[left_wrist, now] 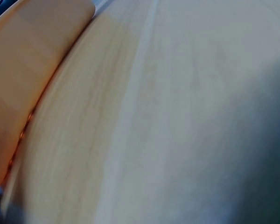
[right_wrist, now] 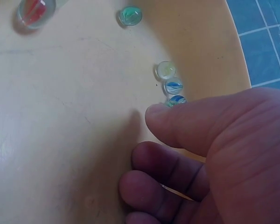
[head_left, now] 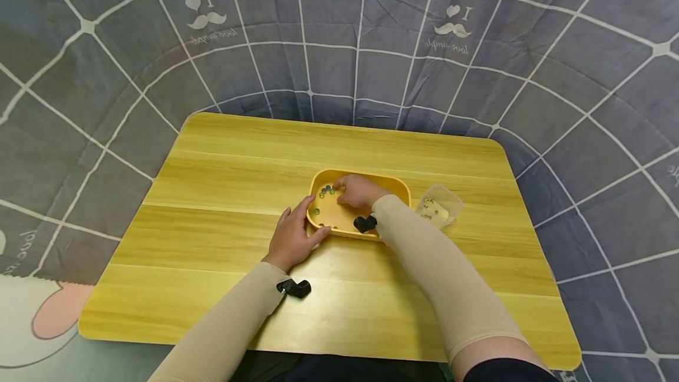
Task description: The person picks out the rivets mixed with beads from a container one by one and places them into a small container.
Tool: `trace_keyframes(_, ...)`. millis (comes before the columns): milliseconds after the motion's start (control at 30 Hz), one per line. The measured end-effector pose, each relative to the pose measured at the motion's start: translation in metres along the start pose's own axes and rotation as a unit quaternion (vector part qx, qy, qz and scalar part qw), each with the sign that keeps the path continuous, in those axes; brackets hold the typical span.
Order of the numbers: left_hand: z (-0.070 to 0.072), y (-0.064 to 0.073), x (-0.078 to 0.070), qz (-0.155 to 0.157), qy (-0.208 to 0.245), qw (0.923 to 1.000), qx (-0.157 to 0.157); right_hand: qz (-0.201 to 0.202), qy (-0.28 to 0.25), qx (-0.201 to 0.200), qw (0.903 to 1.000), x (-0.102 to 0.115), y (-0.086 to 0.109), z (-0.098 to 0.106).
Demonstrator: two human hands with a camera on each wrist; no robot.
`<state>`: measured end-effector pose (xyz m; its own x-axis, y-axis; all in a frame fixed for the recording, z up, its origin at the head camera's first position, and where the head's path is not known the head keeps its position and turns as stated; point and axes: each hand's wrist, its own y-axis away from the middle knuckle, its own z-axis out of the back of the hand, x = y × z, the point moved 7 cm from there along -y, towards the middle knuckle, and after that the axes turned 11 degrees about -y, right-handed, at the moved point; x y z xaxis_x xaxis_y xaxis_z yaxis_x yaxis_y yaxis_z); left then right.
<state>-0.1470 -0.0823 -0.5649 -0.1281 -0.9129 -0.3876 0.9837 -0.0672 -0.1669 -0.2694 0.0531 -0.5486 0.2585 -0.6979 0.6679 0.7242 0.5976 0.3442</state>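
A yellow tray [head_left: 371,229] with marbles inside stands on the table. My left hand [head_left: 290,239] rests against its near left corner, fingers along the left wall and thumb at the front rim. Inside the tray, my right hand [head_left: 361,191] reaches toward a cluster of marbles [head_left: 326,189] by the far left wall. In the right wrist view its thumb [right_wrist: 177,123] overlaps a blue-streaked marble [right_wrist: 178,99], with a clear-and-blue marble [right_wrist: 173,86] and a pale yellow marble [right_wrist: 165,70] beyond. A green marble [right_wrist: 130,16] and a red-streaked marble [right_wrist: 36,12] lie apart.
A clear plastic container [head_left: 448,208] with several small marbles in it stands right of the tray, close to my right forearm. The wooden table [head_left: 212,175] has rounded corners, and a grey checked curtain [head_left: 329,22] hangs behind it.
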Motion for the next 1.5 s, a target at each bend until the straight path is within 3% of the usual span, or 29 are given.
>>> trace_keyframes(367,0.006,-0.004,0.001,-0.004,0.003,1.0,0.003,0.012,0.012,0.006,0.9998,0.003,-0.004,0.002)
trace_keyframes(1100,0.022,-0.015,0.0,-0.002,0.01,0.9996,0.026,-0.012,-0.027,0.008,0.9995,0.008,-0.011,0.01)
trace_keyframes(1500,0.019,-0.017,0.002,-0.002,0.009,0.9996,0.026,-0.001,-0.024,0.025,0.9994,0.016,-0.011,0.006)
